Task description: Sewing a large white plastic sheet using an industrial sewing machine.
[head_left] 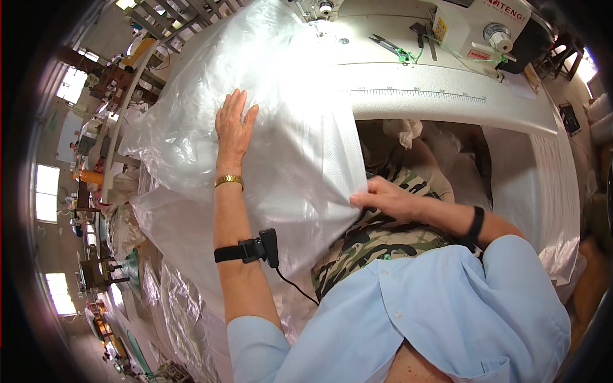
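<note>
A large white woven plastic sack with a clear film liner spreads over the sewing machine table and hangs down over my lap. My left hand lies flat on the film, its fingers stretched out and pointing away from me. At the sack's right edge, my right hand pinches the white material between thumb and fingers. The far end of the sack reaches up to the lit needle area of the sewing machine. Whether the needle touches the material cannot be made out.
Scissors with green-wrapped handles and a dark tool lie on the machine bed. A ruler strip runs along the table's near edge. Stacked white sheets hang at the right. Crumpled clear film lies at the lower left.
</note>
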Demonstrator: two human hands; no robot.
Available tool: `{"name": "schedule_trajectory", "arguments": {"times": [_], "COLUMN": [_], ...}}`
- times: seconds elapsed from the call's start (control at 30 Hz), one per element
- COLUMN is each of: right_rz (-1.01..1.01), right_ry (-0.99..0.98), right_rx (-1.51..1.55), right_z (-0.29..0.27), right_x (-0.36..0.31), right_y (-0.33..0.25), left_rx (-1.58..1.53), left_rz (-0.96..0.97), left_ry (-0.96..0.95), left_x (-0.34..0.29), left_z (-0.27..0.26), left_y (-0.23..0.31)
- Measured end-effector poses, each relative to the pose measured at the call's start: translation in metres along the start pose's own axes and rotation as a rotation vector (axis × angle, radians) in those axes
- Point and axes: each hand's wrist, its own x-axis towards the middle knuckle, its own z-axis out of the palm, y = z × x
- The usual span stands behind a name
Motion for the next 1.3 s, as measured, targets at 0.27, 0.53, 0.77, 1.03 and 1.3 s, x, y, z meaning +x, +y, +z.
{"name": "schedule_trajectory", "arguments": {"times": [0.27, 0.53, 0.77, 1.03, 1.3], "right_rz": [0.094, -0.071, -0.135, -0.180, -0.285], "right_ry": [-0.032, 0.089, 0.051, 0.073, 0.086], "right_rx": [0.041, 0.039, -0.037, -0.080, -0.532], "right_z": [0.015, 0.018, 0.033, 0.035, 0.042], "right_x": [-0.008, -0.011, -0.014, -0.015, -0.026], "right_y": [-0.002, 0.011, 0.016, 0.016, 0.001], "left_rx": [-0.127, 0.095, 0.333, -0.107, 0.024], "left_rz": [-0.109, 0.245, 0.109, 0.038, 0.212], "left_ry": [-0.081, 0.088, 0.016, 0.025, -0.077], "left_x": [-0.004, -0.102, -0.124, -0.124, -0.129], "left_z": [-0.027, -0.063, -0.047, -0.046, -0.045], "left_y": [0.014, 0.206, 0.195, 0.199, 0.206]}}
